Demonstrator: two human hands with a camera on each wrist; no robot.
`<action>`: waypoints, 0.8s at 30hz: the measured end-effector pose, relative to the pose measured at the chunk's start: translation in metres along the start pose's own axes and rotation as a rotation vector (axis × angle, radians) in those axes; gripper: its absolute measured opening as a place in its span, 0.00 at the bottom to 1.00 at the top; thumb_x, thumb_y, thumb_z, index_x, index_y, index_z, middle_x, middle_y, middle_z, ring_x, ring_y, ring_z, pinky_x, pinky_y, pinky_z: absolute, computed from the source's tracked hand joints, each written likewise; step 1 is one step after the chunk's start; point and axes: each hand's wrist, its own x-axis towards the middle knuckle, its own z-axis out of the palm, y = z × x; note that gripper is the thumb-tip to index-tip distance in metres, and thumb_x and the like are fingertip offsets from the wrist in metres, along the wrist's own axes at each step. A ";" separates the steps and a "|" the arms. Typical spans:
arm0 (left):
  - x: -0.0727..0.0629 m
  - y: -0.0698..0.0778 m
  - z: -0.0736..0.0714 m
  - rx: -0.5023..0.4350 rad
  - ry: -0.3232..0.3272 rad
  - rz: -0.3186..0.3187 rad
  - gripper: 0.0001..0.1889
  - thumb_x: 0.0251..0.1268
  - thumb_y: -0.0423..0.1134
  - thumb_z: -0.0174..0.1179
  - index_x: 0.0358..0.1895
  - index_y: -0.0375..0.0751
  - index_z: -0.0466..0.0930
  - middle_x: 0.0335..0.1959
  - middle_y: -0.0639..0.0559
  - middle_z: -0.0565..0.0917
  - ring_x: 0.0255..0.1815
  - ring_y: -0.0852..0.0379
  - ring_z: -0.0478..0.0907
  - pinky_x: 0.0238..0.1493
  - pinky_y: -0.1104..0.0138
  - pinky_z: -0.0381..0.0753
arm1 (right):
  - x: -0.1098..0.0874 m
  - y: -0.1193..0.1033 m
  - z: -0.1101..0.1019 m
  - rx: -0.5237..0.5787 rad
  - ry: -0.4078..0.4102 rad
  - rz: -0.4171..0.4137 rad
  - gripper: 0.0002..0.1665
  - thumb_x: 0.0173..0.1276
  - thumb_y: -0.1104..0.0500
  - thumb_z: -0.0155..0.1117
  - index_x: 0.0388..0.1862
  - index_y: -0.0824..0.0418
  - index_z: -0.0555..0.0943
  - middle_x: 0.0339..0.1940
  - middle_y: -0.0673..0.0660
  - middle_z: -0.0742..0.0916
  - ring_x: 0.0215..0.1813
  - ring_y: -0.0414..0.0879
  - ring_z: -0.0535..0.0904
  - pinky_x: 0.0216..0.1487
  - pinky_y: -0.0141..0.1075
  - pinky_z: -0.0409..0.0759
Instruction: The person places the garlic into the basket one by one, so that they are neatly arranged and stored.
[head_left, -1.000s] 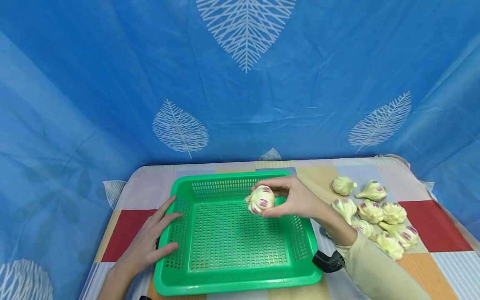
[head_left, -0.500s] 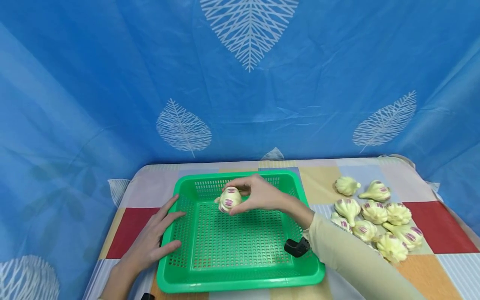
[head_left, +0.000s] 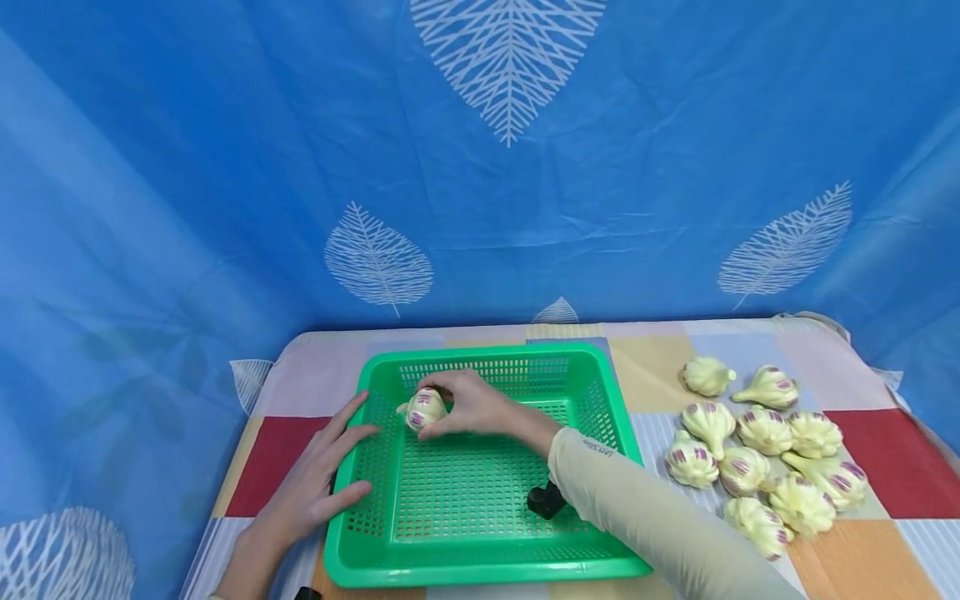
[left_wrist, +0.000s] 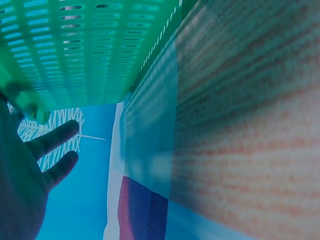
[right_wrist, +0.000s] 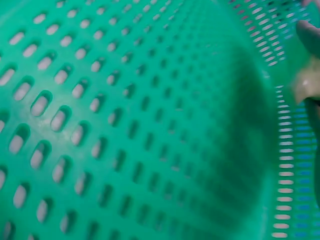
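Note:
My right hand (head_left: 472, 406) pinches a garlic bulb (head_left: 425, 410), pale with purple streaks, between thumb and fingers inside the green plastic basket (head_left: 480, 575), near its far left corner. At the right edge of the right wrist view, part of that garlic bulb (right_wrist: 307, 82) shows beside the basket's slotted wall. Fairly straight and spread, the fingers of my left hand (head_left: 315, 475) rest at the basket's left rim. From below, the left wrist view shows two fingers of this left hand (left_wrist: 30, 170) beside the basket wall (left_wrist: 95, 55).
Several more garlic bulbs (head_left: 765, 431) lie in a loose cluster on the table to the right of the basket. A patchwork cloth (head_left: 892, 458) covers the table. Behind it hangs a blue curtain (head_left: 600, 167) with white leaf prints.
My right hand has carried the garlic bulb leftward across the basket, from its right half to the far left corner. The left hand stays at the left rim.

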 end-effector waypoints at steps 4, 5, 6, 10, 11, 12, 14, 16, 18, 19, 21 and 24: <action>0.002 0.002 0.000 -0.010 0.000 0.000 0.31 0.55 0.47 0.66 0.66 0.50 0.74 0.82 0.51 0.51 0.75 0.48 0.57 0.56 0.39 0.71 | 0.003 0.008 0.019 -0.114 0.033 -0.007 0.37 0.54 0.50 0.83 0.59 0.61 0.79 0.47 0.50 0.86 0.41 0.35 0.78 0.39 0.26 0.77; 0.003 0.003 0.000 -0.009 0.001 0.000 0.31 0.55 0.47 0.65 0.66 0.50 0.74 0.82 0.51 0.51 0.75 0.48 0.58 0.56 0.39 0.71 | 0.003 0.009 0.023 -0.141 0.030 -0.008 0.37 0.55 0.48 0.82 0.61 0.61 0.78 0.48 0.51 0.85 0.42 0.35 0.78 0.39 0.25 0.77; 0.003 0.003 0.000 -0.007 0.002 0.000 0.32 0.55 0.47 0.66 0.66 0.49 0.74 0.82 0.51 0.51 0.75 0.48 0.58 0.56 0.40 0.71 | 0.004 0.010 0.027 -0.163 0.029 -0.011 0.38 0.56 0.48 0.81 0.62 0.61 0.78 0.49 0.51 0.85 0.43 0.34 0.78 0.40 0.25 0.77; 0.003 0.003 -0.002 -0.003 0.004 0.006 0.32 0.55 0.47 0.66 0.66 0.48 0.74 0.82 0.50 0.51 0.75 0.48 0.58 0.55 0.41 0.72 | 0.005 0.011 0.037 -0.213 0.033 -0.021 0.38 0.58 0.46 0.79 0.63 0.59 0.76 0.48 0.49 0.85 0.42 0.32 0.78 0.38 0.23 0.76; 0.003 0.003 -0.002 -0.003 0.004 0.007 0.32 0.55 0.47 0.66 0.66 0.48 0.74 0.82 0.50 0.51 0.75 0.48 0.58 0.55 0.41 0.71 | 0.005 0.010 0.038 -0.222 0.035 -0.023 0.37 0.58 0.46 0.79 0.63 0.58 0.76 0.48 0.49 0.85 0.41 0.32 0.78 0.37 0.23 0.76; 0.003 0.003 -0.003 -0.002 0.003 0.007 0.32 0.55 0.47 0.65 0.66 0.48 0.74 0.82 0.50 0.52 0.75 0.48 0.58 0.55 0.41 0.71 | 0.005 0.010 0.038 -0.227 0.037 -0.026 0.37 0.59 0.46 0.79 0.63 0.58 0.76 0.47 0.49 0.85 0.40 0.32 0.78 0.37 0.23 0.76; 0.002 0.003 -0.002 -0.003 0.003 0.005 0.32 0.55 0.46 0.65 0.66 0.48 0.74 0.82 0.51 0.52 0.75 0.48 0.58 0.56 0.39 0.71 | 0.004 0.009 0.038 -0.233 0.031 -0.031 0.37 0.59 0.46 0.78 0.63 0.59 0.76 0.47 0.49 0.85 0.40 0.32 0.78 0.36 0.23 0.76; 0.001 0.003 -0.002 -0.003 0.001 0.000 0.31 0.55 0.47 0.65 0.66 0.48 0.74 0.82 0.51 0.51 0.75 0.48 0.57 0.56 0.38 0.70 | 0.004 0.008 0.038 -0.234 0.026 -0.027 0.38 0.59 0.46 0.78 0.64 0.59 0.76 0.48 0.50 0.85 0.41 0.32 0.78 0.37 0.22 0.75; 0.000 0.004 -0.001 -0.004 -0.001 -0.005 0.31 0.56 0.47 0.65 0.66 0.48 0.74 0.82 0.50 0.51 0.76 0.47 0.57 0.56 0.38 0.70 | 0.003 0.006 0.038 -0.233 0.023 -0.020 0.38 0.59 0.47 0.78 0.65 0.60 0.76 0.49 0.51 0.85 0.42 0.33 0.78 0.37 0.22 0.75; 0.000 0.004 -0.001 -0.007 0.000 -0.006 0.31 0.56 0.47 0.64 0.66 0.48 0.74 0.82 0.50 0.51 0.76 0.47 0.57 0.56 0.38 0.70 | 0.003 0.006 0.038 -0.231 0.022 -0.016 0.38 0.59 0.47 0.78 0.65 0.60 0.76 0.49 0.51 0.85 0.42 0.33 0.78 0.38 0.22 0.75; 0.000 0.005 -0.001 -0.010 -0.001 -0.009 0.31 0.56 0.46 0.64 0.66 0.49 0.74 0.82 0.50 0.52 0.75 0.48 0.57 0.56 0.38 0.71 | 0.002 0.006 0.038 -0.231 0.020 -0.010 0.38 0.59 0.47 0.78 0.64 0.59 0.76 0.49 0.51 0.86 0.42 0.33 0.79 0.38 0.22 0.75; -0.001 0.005 0.000 -0.012 -0.002 -0.007 0.30 0.56 0.46 0.64 0.66 0.49 0.74 0.82 0.50 0.52 0.75 0.48 0.57 0.56 0.39 0.71 | 0.002 0.008 0.040 -0.230 0.029 -0.010 0.39 0.58 0.46 0.78 0.65 0.59 0.76 0.49 0.50 0.86 0.42 0.32 0.78 0.38 0.22 0.76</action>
